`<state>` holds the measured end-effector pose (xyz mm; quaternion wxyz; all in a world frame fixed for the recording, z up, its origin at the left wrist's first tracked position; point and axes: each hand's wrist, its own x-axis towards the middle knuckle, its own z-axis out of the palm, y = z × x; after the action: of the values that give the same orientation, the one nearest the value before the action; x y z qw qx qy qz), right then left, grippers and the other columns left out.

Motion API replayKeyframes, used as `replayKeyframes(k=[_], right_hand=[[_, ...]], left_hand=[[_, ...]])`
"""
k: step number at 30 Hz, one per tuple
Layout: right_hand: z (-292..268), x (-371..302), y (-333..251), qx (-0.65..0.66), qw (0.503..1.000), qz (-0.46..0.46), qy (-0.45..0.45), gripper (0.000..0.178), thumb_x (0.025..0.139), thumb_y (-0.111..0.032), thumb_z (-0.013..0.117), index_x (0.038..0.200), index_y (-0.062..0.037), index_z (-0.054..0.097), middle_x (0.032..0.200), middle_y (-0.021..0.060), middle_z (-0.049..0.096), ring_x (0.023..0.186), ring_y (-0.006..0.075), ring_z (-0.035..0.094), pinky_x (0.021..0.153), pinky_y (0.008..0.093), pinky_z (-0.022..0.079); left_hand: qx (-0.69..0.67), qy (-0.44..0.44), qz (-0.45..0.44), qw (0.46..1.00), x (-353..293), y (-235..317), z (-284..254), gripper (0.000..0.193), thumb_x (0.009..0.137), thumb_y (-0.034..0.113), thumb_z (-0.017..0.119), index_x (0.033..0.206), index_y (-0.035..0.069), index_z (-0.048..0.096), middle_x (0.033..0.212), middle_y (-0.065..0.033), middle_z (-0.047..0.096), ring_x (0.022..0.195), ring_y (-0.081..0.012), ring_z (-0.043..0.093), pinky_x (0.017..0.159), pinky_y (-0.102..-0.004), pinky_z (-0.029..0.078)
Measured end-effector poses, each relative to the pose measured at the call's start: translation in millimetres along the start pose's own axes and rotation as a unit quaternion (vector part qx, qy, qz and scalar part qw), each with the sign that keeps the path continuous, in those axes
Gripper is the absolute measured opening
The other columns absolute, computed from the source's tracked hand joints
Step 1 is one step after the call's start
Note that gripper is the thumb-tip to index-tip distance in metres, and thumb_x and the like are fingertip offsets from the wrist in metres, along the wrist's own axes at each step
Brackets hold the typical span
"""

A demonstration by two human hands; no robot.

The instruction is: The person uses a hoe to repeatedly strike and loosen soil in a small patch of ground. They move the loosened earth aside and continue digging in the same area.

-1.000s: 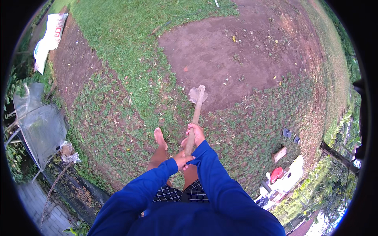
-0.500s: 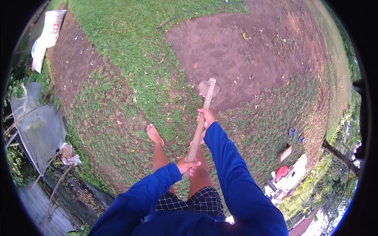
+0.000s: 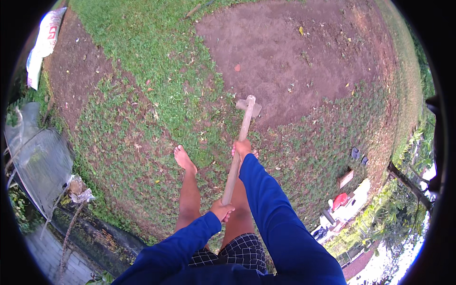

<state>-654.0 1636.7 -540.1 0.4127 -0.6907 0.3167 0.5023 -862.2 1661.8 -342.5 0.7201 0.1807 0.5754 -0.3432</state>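
I hold a hoe with a long wooden handle [image 3: 232, 176], pointing away from me over the ground. My left hand [image 3: 222, 210] is closed round the handle's near end, beside my knee. Farther up the shaft, my right hand [image 3: 242, 149] is wrapped round it too. The dull metal blade [image 3: 256, 110] is at the far end, at the border between the grass [image 3: 147, 71] and a patch of bare brown soil [image 3: 275, 52]. Whether its edge is in the ground I cannot tell.
My bare left foot [image 3: 185, 159] stands on the grass, left of the hoe. White sacks [image 3: 46, 38] lie at the far left. Below them is a grey sheet [image 3: 40, 161]. To the right are dark sandals [image 3: 356, 153], a wooden block [image 3: 346, 178] and a red object [image 3: 339, 201].
The hoe's head has come nearer to me over the soil, and both hands have moved back with the handle. Both grips stay closed. The view has shifted slightly.
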Motion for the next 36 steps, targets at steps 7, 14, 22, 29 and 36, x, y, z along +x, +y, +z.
replayKeyframes(k=[7, 14, 22, 29, 36], right_hand=[[-44, 6, -44, 0.099, 0.988, -0.105, 0.048, 0.018, 0.078, -0.001, 0.058, 0.089, 0.0009, 0.044, 0.06, 0.0088, 0.051, 0.043, 0.0196, 0.053, 0.034, 0.0353, 0.045], [-26, -5, -55, 0.004, 0.994, -0.091, 0.062, 0.012, 0.077, 0.0, 0.056, 0.084, 0.0057, 0.049, 0.057, 0.0111, 0.052, 0.042, 0.0213, 0.055, 0.035, 0.0358, 0.046], [-49, -68, 56, 0.038, 0.999, 0.0, 0.013, 0.01, 0.077, 0.0, 0.057, 0.082, 0.0023, 0.049, 0.054, 0.0095, 0.051, 0.039, 0.0207, 0.053, 0.033, 0.0347, 0.045], [-93, -50, -70, 0.06, 0.981, -0.155, 0.096, 0.024, 0.077, 0.0, 0.057, 0.097, -0.0008, 0.043, 0.06, 0.008, 0.051, 0.04, 0.0184, 0.052, 0.033, 0.0334, 0.044], [-65, 8, -14, -0.052, 0.991, -0.094, 0.08, 0.016, 0.078, -0.006, 0.058, 0.084, 0.0061, 0.05, 0.06, 0.0122, 0.057, 0.045, 0.0207, 0.059, 0.036, 0.0335, 0.047]], left_hand=[[0.082, -0.008, 0.022, 0.996, 21, 11, 13, 0.014, 0.081, 0.003, 0.063, 0.09, 0.009, 0.055, 0.059, -0.0023, 0.052, 0.04, -0.0124, 0.045, 0.033, -0.0286, 0.035], [0.025, -0.046, 0.059, 0.997, 33, 17, 15, 0.018, 0.079, 0.004, 0.065, 0.094, 0.009, 0.057, 0.058, -0.0022, 0.05, 0.041, -0.0119, 0.045, 0.034, -0.0281, 0.034], [0.023, 0.019, 0.01, 1.0, -61, -117, 21, 0.016, 0.08, 0.003, 0.063, 0.094, 0.005, 0.056, 0.057, -0.0038, 0.049, 0.039, -0.0132, 0.045, 0.033, -0.029, 0.034], [0.005, -0.034, 0.096, 0.995, 28, -28, 55, 0.01, 0.077, 0.007, 0.068, 0.076, 0.005, 0.058, 0.051, -0.0037, 0.05, 0.034, -0.0161, 0.046, 0.03, -0.0299, 0.033], [-0.057, -0.085, -0.036, 0.994, 62, -58, 44, 0.01, 0.078, 0.007, 0.068, 0.076, 0.006, 0.057, 0.057, -0.0052, 0.052, 0.041, -0.0166, 0.048, 0.032, -0.0303, 0.036]])
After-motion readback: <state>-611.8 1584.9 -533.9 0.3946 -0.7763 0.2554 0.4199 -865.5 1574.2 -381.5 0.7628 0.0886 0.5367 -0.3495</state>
